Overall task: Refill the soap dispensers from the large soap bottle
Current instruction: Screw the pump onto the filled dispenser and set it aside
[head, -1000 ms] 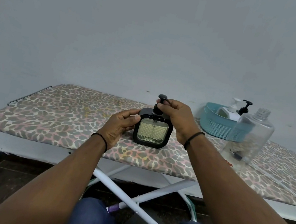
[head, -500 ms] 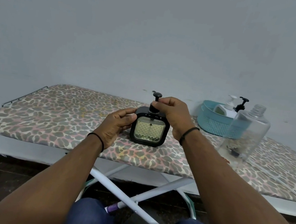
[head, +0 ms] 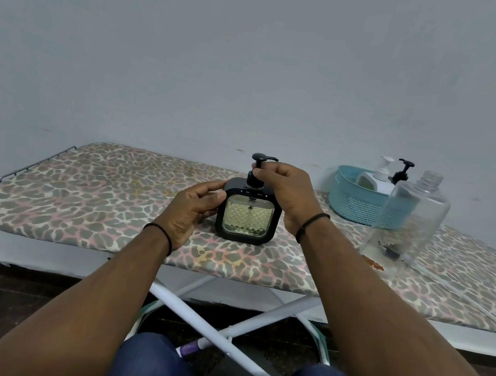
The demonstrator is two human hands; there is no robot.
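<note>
One leopard-print ironing board [head: 84,195] carries everything. One large clear soap bottle [head: 409,221] stands uncapped and nearly empty, so most pouring looks done. One teal basket [head: 350,203] holds two dispensers. A third, the black square dispenser [head: 247,218], stands mid-board: left hand [head: 191,211] grips its side, right hand [head: 285,190] pinches its pump collar, seemingly screwing it.

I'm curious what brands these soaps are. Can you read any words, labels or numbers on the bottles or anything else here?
No readable text anywhere in this view.
Black soap dispenser: only a diamond-textured window, no label.
Large clear bottle: no label; dark marks low down, too blurred to read.
White dispenser and black pump in the teal basket: no lettering visible.
</note>
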